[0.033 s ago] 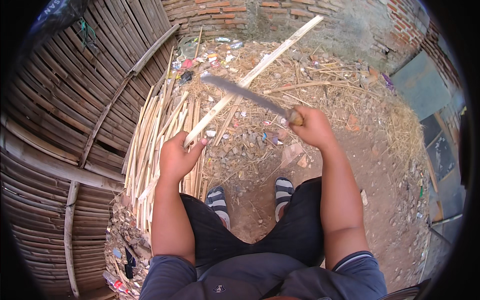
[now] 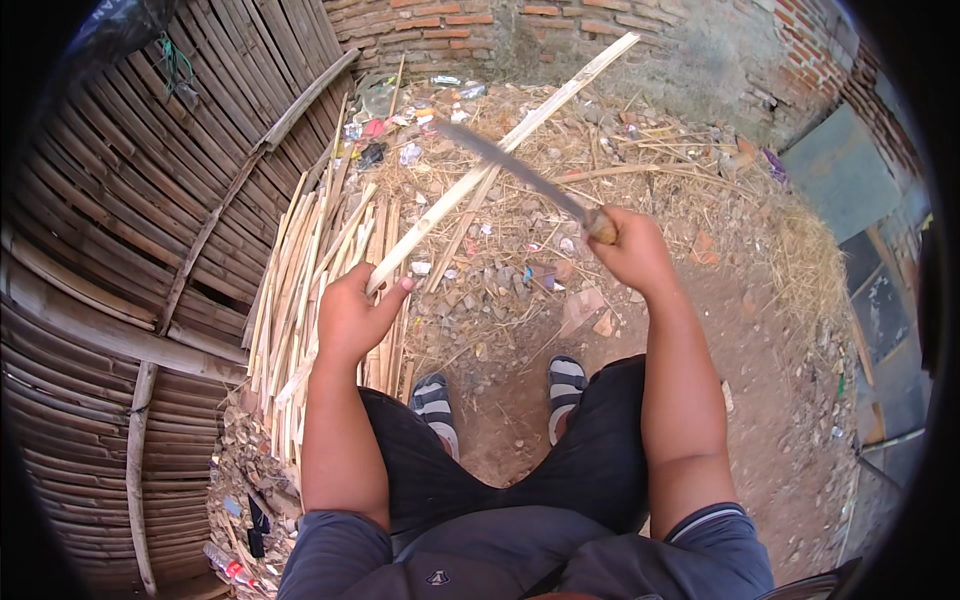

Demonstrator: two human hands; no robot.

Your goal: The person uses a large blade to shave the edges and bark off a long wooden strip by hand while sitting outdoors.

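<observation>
Slatted wall [image 2: 110, 210] fills the left; a brick wall [image 2: 450, 28] stands beyond the littered ground [image 2: 770, 430]. A pile of sticks [image 2: 300, 270] lies partly hidden by the left hand [image 2: 350, 312], which is clamped on a long pale strip [image 2: 432, 218] slanting away to the right. Well apart, the right hand [image 2: 637, 252] grips a knife [image 2: 545, 188] that crosses in front of the strip, hiding part of it; whether they touch cannot be told. A plastic bottle [image 2: 230, 565] lies lower left.
</observation>
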